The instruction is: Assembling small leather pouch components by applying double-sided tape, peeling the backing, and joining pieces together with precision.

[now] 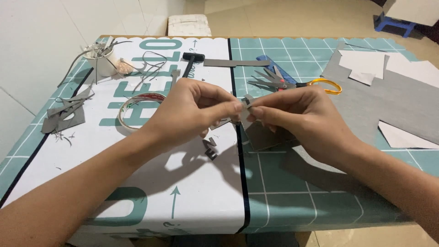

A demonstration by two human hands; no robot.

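Both forearms come in from the bottom corners and meet above the table's middle. Left hand (190,112) has its fingers curled, thumb and forefinger pinched on a small grey paper piece (248,101); right hand (304,116) pinches the same piece from the other side, fingertips of both hands almost touching. Piece is held up above the table, over the black seam where the white printed cloth (196,192) meets the teal grid cutting mat (292,201). Larger grey cutout (263,135) sits under the right hand's fingers; can't tell if it's held or lying on the mat. Small dark cut-out shape (210,149) lies on the white cloth just below the hands, in their shadow. Roll of clear tape (137,110) lies left of the left hand, near it. Scissors with yellow-orange handle (292,82) lie open on the mat behind the hands, beside a blue tool (270,61). Black-headed hammer (191,59) and a grey strip (236,62) lie farther back. White cup (103,61) stuffed with grey trimmings stands at far left; grey scraps (64,114) lie along the left edge. Big grey sheet (393,100) with white paper pieces (366,64) covers the right side of the table.
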